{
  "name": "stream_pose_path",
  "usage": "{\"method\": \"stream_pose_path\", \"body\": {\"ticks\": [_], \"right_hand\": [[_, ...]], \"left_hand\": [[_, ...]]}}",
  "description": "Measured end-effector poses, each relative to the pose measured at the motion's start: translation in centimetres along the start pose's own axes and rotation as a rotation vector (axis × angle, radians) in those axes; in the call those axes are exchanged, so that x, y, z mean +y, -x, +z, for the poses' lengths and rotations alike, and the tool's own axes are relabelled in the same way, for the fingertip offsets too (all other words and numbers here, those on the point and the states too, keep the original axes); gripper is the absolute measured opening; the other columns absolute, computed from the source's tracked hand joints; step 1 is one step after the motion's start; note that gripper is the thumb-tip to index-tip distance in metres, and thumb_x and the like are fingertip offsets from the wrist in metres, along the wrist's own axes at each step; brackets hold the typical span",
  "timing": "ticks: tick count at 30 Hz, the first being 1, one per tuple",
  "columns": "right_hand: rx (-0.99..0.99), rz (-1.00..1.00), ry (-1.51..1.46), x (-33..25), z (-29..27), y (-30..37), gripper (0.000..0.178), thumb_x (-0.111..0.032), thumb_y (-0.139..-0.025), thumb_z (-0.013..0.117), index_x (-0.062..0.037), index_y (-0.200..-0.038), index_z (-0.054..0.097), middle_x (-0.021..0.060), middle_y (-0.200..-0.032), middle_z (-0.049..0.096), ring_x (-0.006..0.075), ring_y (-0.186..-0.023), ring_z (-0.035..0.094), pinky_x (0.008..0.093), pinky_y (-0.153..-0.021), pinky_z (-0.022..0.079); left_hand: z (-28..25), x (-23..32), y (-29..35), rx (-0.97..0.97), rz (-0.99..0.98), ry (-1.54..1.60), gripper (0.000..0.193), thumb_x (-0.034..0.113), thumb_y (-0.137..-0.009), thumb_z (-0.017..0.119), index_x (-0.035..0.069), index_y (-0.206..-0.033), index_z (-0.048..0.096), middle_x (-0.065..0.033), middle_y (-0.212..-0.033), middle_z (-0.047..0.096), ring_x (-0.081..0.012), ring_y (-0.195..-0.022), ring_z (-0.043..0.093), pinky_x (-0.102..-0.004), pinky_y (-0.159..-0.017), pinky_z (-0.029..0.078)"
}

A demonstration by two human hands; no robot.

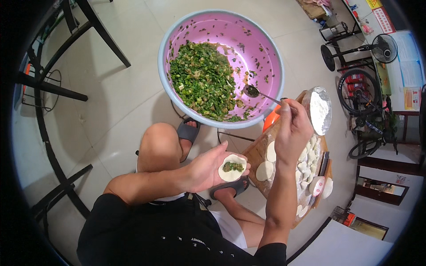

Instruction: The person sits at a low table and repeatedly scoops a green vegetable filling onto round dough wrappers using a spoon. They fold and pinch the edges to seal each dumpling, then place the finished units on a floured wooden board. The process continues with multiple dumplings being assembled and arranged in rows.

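Observation:
My left hand (202, 170) lies palm up and carries a round dumpling wrapper (225, 175). A small heap of green filling (232, 166) sits in the middle of the wrapper. Between the fingers of my right hand (292, 126) is the handle of a metal spoon (251, 91), its bowl over the inside of a large pink basin (277, 73). Chopped green filling (202, 77) covers the left and lower part of the basin, with bits scattered on its walls. The spoon's bowl looks dark, with a little green in it.
At my right, a wooden board (258, 150) bears flat wrappers (265, 171), several shaped dumplings (304, 166) and a small patterned bowl (316, 186). A metal bowl of white flour (319, 111) stands at its far end. Black chair legs (106, 40) rise at left; a bicycle (359, 91) and fan (384, 48) stand farther right.

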State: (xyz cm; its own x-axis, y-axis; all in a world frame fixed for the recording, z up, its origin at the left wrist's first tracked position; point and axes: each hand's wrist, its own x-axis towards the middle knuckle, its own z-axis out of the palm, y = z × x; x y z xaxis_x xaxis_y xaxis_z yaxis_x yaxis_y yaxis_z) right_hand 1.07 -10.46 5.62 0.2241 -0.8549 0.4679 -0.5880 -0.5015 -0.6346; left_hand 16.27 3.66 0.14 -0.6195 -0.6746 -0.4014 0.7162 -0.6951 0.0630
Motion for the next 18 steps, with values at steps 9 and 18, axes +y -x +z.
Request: {"method": "stream_pose_path", "body": {"ticks": [9, 18], "right_hand": [[-0.234, 0.385, -0.091, -1.8, 1.1, -1.7, 0.019, -0.012, -0.097, 0.060, 0.0061, -0.099, 0.067, 0.0077, -0.074, 0.069, 0.0079, -0.067, 0.061, 0.0253, -0.058, 0.047], [-0.129, 0.730, -0.443, 0.0, 0.8, -2.0, 0.012, -0.012, -0.094, 0.061, -0.0007, -0.092, 0.065, 0.0043, -0.067, 0.064, 0.0034, -0.050, 0.045, 0.0197, -0.046, 0.030]], "left_hand": [[-1.7, 0.9, 0.2, 0.008, 0.008, 0.048, 0.076, 0.053, -0.107, 0.017, -0.010, -0.143, 0.038, -0.0273, -0.143, 0.049, -0.0332, -0.137, 0.048, -0.0429, -0.116, 0.037], [-2.0, 1.1, 1.2, 0.013, 0.028, 0.037, 0.077, 0.055, -0.106, 0.018, -0.009, -0.143, 0.039, -0.0260, -0.144, 0.049, -0.0323, -0.137, 0.047, -0.0425, -0.115, 0.038]]}}
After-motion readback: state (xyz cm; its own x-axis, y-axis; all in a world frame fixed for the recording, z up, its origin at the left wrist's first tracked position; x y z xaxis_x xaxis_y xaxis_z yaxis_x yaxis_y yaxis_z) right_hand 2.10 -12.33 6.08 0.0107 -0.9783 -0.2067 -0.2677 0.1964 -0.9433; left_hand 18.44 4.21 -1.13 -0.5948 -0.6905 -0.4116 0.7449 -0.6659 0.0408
